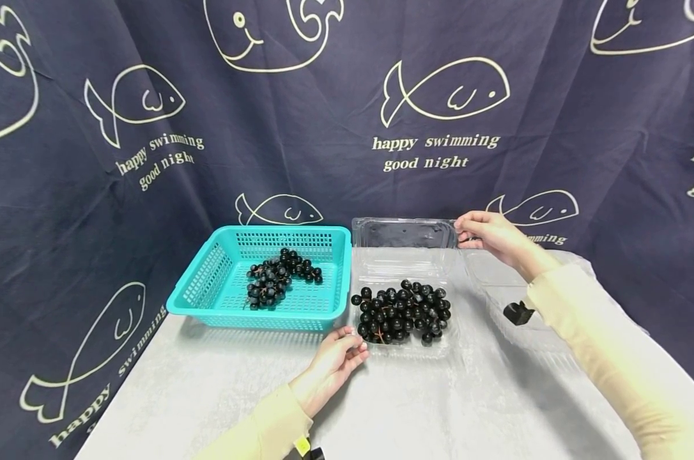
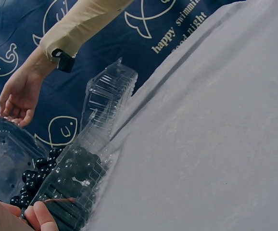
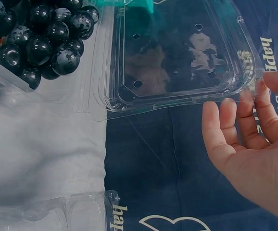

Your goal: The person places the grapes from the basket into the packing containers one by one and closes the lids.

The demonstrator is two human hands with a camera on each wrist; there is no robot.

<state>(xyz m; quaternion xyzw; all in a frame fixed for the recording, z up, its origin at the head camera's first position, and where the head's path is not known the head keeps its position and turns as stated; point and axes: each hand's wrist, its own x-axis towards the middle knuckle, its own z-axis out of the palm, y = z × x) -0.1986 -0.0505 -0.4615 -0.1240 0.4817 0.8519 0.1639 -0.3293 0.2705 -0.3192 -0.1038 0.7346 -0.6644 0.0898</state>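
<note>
A clear plastic clamshell box [image 1: 422, 352] stands on the table with its lid [image 1: 404, 234] raised at the back. Bunches of black grapes [image 1: 403, 313] fill the base, rising above its rim. At the near left corner, my left hand [image 1: 331, 363] pinches the rim between thumb and fingers, close beside the grapes. My right hand [image 1: 493, 235] pinches the far right corner of the lid. In the right wrist view, thumb and index fingertip meet at the lid's corner, and the other fingers lie along its edge.
Left of the box is a turquoise plastic basket [image 1: 209, 313], with more black grapes [image 1: 272, 281] in it. A second clear plastic box [image 1: 554, 338] lies on the right, partly behind my right sleeve. A dark fish-print curtain [image 1: 347, 128] hangs behind the white table [image 1: 404, 409].
</note>
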